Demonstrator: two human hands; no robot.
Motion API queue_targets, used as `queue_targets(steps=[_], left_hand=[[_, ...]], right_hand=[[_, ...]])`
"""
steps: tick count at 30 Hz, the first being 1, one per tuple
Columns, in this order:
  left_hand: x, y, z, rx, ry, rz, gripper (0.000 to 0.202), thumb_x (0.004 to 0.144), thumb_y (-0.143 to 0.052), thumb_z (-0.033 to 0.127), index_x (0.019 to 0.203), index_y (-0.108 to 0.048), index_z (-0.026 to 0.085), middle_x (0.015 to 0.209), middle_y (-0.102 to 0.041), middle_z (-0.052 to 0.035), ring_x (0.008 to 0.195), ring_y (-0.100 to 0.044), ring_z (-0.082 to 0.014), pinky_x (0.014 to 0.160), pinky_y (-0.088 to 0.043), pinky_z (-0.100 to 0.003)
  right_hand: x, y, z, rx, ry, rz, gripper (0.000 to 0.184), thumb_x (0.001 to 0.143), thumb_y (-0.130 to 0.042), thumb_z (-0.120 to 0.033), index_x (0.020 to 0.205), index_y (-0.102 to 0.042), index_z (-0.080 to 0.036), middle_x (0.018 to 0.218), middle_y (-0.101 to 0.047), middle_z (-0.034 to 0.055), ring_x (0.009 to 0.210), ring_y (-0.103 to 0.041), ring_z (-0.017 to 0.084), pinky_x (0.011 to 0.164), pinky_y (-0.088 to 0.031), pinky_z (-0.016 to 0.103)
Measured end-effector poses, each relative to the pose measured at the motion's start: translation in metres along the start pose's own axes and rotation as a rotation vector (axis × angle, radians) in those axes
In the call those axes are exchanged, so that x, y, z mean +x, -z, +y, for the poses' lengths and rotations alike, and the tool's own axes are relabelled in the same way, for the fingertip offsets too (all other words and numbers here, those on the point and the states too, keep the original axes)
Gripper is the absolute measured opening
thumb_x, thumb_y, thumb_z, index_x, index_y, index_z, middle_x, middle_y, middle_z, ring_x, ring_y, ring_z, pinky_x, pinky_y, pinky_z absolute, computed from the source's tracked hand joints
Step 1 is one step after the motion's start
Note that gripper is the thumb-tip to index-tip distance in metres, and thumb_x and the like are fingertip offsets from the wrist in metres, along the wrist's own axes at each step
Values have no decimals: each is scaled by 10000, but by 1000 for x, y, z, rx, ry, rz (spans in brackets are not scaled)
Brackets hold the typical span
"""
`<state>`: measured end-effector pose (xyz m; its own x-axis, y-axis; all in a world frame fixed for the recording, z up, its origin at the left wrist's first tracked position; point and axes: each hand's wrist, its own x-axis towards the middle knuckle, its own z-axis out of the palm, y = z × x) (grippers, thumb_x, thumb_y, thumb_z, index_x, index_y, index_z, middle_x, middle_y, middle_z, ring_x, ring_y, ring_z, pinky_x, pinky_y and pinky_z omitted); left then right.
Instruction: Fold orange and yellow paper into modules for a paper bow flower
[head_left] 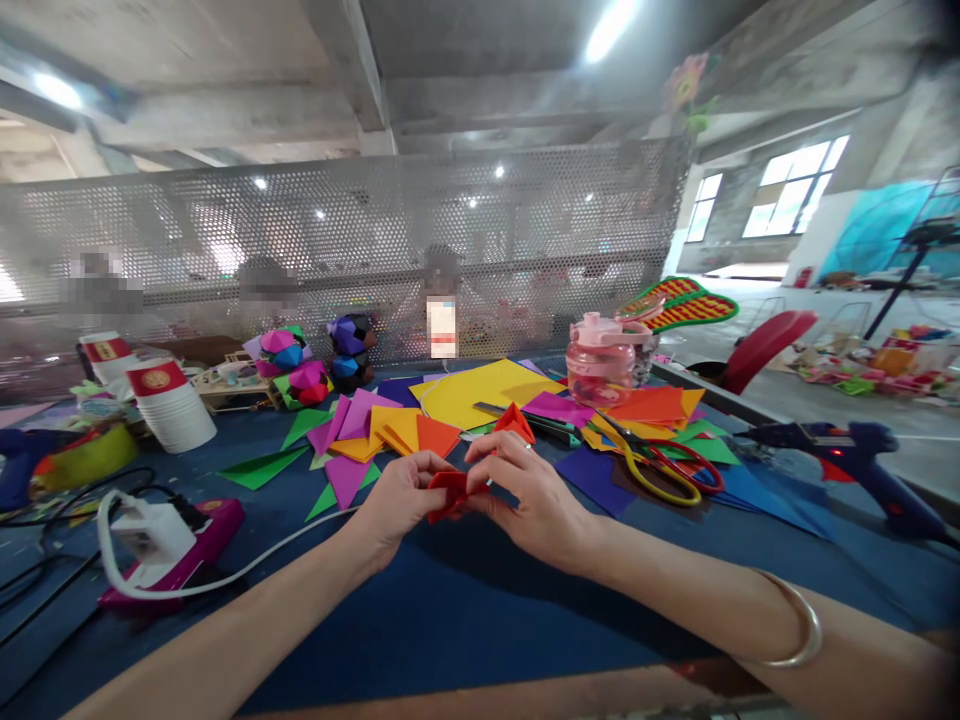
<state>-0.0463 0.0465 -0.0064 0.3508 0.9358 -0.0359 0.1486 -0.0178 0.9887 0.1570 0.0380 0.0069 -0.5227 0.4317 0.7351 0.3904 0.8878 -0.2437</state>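
Between my two hands is a small piece of folded red paper (448, 492), held just above the blue table. My left hand (405, 495) pinches its left side between thumb and fingers. On the other side, my right hand (525, 490) grips the paper with thumb and bent fingers, which partly hide it. Right behind my right fingers stands another folded red-orange paper piece (514, 422). Coloured paper pieces lie around, among them orange folded sheets (409, 432), purple ones (352, 420) and a large yellow sheet (480, 395).
Yellow- and red-handled scissors (660, 470) and a blue glue gun (832, 445) lie to the right. A pink jug (596, 360) stands behind. At left are paper cups (172, 410), a purple power strip (184, 550) with cables, and folded paper balls (304, 380). A perforated metal screen (375, 230) closes the back.
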Motion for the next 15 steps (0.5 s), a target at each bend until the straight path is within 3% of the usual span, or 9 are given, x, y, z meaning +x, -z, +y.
queue_targets(steps=[5,8,11,13,15], left_hand=[[-3,-5,3,41,-8,-2,287,964,-613,325,1188,-595,147,1135,-639,-79,931,-659,-200,798,-575,-388],[-5,-8,5,55,-35,4,287,963,-615,322,1189,-594,147,1140,-639,-79,935,-660,-201,801,-575,-389],[-6,-9,6,74,-61,11,278,963,-616,320,1178,-599,145,1127,-642,-77,923,-661,-197,793,-576,-384],[-6,-9,6,89,-79,16,263,962,-618,316,1159,-605,142,1105,-648,-72,903,-663,-190,784,-577,-376],[-7,-10,5,95,-102,20,250,960,-620,312,1141,-611,139,1085,-653,-67,882,-665,-183,776,-577,-369]], right_hand=[[-2,-1,-3,23,-28,3,74,929,-598,-185,873,-636,-217,1092,-598,82,1009,-595,207,861,-484,344],[-3,-4,-6,30,-120,9,100,918,-591,-160,1001,-601,-215,1103,-608,90,1040,-592,216,876,-481,351],[-3,-8,-5,30,-256,-13,303,885,-631,-149,1170,-538,-194,1043,-659,87,940,-633,215,783,-494,331],[-2,-9,-2,37,-322,-69,270,865,-653,-141,1121,-586,-192,902,-700,46,778,-652,186,668,-472,281],[-1,-9,2,42,-366,-124,104,850,-657,-130,934,-652,-192,734,-693,6,619,-615,150,557,-405,240]])
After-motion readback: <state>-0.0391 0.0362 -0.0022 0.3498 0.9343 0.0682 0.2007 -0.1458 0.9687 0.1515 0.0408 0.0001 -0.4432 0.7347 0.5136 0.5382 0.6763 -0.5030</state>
